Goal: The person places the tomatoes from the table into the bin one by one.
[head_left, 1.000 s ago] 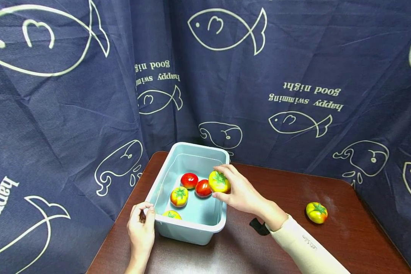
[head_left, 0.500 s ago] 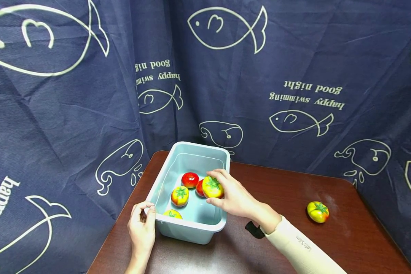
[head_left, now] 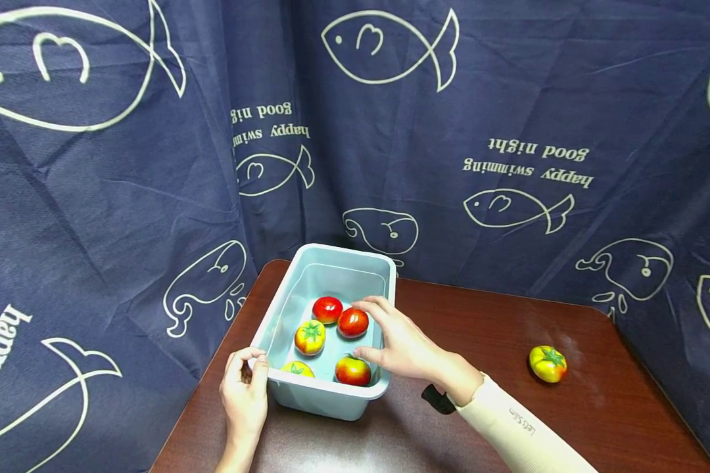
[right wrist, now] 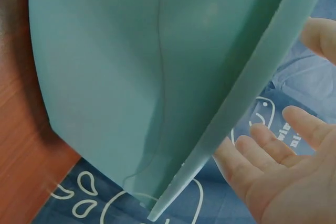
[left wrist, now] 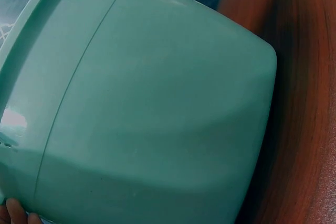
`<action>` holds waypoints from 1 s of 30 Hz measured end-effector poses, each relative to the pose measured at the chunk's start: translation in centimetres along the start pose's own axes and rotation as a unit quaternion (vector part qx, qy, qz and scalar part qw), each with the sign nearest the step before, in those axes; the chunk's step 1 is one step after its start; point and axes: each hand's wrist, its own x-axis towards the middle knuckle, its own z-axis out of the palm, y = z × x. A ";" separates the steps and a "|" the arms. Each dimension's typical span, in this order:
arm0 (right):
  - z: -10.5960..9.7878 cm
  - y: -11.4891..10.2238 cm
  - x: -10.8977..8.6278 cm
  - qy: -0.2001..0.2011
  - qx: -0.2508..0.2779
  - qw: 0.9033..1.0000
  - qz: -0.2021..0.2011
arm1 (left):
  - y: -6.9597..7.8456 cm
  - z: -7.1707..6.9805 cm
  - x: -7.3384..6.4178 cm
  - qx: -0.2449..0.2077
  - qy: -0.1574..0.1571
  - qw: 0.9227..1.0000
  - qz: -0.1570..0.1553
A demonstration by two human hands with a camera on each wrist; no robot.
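Note:
My left hand (head_left: 245, 394) grips the near-left corner of a light blue plastic bin (head_left: 322, 392), thumb over the rim. In the left wrist view, its fingertips (left wrist: 18, 212) show at the lower left against the bin wall (left wrist: 157, 93). My right hand (head_left: 405, 341) hangs over the bin's right rim, thumb and fingers spread with nothing between them. Just under its thumb, a yellow-and-red tomato (head_left: 353, 372) lies in the near-right corner. Also inside are two red tomatoes (head_left: 328, 310), a yellow one with a green leafy top (head_left: 310, 337), and another partly hidden by the near rim.
On the brown table (head_left: 467, 315), another yellow tomato (head_left: 547, 364) sits to the right, beyond the right forearm. A dark blue fish-print curtain (head_left: 426, 131) stands close behind the table and along both sides. The bin is near the table's back-left corner.
The right hand has moved slightly left and let go of the yellow-and-red tomato, which now rests in the bin's near-right corner. The left hand has stayed on the rim.

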 end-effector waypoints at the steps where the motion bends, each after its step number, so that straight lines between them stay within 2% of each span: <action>1: -0.1 0.0 -0.1 0.002 0.000 1.000 -0.002 | 0.1 0.0 0.0 -0.002 0.000 1.000 0.001; 6: -0.3 0.2 -0.3 0.012 -0.004 1.000 -0.008 | 1.7 0.1 0.2 -0.003 -0.001 1.000 0.004; 17: -1.3 0.7 -0.8 0.033 -0.015 0.999 -0.009 | 1.9 0.2 0.0 0.010 0.001 1.000 -0.002; 30: -2.5 3.3 -2.5 0.061 -0.018 0.998 0.024 | 1.9 0.3 0.1 0.018 0.006 1.000 0.002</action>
